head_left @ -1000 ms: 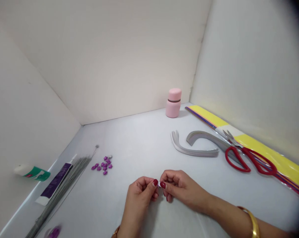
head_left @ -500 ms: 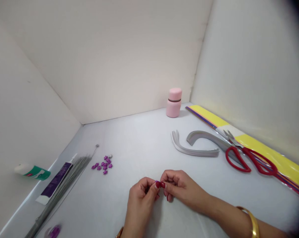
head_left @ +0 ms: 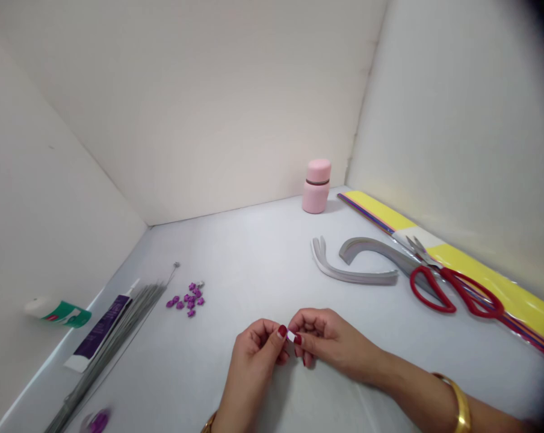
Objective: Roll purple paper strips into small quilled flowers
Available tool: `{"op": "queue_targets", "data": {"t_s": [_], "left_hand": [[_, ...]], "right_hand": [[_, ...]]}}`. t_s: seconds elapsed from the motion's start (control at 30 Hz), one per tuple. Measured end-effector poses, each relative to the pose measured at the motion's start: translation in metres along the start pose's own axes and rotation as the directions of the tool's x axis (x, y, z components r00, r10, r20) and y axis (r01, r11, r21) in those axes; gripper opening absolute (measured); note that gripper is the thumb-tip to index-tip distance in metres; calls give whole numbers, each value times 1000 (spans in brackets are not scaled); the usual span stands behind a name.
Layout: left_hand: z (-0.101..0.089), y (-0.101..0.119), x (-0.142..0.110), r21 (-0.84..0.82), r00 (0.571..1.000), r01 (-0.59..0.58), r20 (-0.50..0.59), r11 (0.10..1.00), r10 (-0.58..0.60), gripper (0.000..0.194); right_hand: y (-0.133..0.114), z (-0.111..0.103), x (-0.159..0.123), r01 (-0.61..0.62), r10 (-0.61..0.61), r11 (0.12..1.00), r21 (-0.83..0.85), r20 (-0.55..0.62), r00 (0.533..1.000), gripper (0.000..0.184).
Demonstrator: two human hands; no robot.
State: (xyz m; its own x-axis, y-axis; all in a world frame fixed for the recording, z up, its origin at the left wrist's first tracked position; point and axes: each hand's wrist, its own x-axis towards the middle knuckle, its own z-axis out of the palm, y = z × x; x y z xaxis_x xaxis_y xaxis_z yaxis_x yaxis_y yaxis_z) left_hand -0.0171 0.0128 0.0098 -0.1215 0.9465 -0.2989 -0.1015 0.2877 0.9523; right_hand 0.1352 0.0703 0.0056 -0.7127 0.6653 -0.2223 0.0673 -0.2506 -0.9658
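Along the right edge of the white tabletop (head_left: 236, 252) lies a long yellow paper pack (head_left: 488, 270), red-handled steel scissors (head_left: 452, 294) across it. Near the front edge, the left hand (head_left: 251, 355) and right hand (head_left: 330, 343) grip a small white paper strip (head_left: 291, 336) between their fingertips (head_left: 281, 331).

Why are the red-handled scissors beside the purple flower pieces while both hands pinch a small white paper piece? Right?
No: the head view shows the red-handled scissors over the grey paper strips by the yellow paper pack, not beside the purple flower pieces. The left hand and right hand do pinch the small white paper piece.
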Motion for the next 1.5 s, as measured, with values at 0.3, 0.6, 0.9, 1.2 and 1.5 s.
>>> {"op": "queue_targets", "data": {"t_s": [0.3, 0.6, 0.9, 1.2, 1.5], "left_hand": [[-1, 1, 0, 1, 1000, -2, -5, 1000, 2, 23], [1, 3, 1, 1, 999, 25, 28, 1000, -25, 26], [1, -2, -1, 11, 996, -23, 86, 1000, 22, 26], [0, 3, -3, 67, 995, -12, 103, 998, 5, 23], [0, 2, 1, 54, 988, 19, 149, 998, -27, 23]], "right_hand": [[1, -1, 0, -2, 2, 1000, 8, 15, 1000, 27], [3, 1, 1, 24, -24, 1000, 1, -49, 998, 24], [2, 1, 2, 42, -42, 999, -2, -76, 996, 21], [1, 2, 3, 14, -10, 999, 36, -113, 994, 28], [1, -1, 3, 37, -34, 997, 63, -42, 999, 30]]}}
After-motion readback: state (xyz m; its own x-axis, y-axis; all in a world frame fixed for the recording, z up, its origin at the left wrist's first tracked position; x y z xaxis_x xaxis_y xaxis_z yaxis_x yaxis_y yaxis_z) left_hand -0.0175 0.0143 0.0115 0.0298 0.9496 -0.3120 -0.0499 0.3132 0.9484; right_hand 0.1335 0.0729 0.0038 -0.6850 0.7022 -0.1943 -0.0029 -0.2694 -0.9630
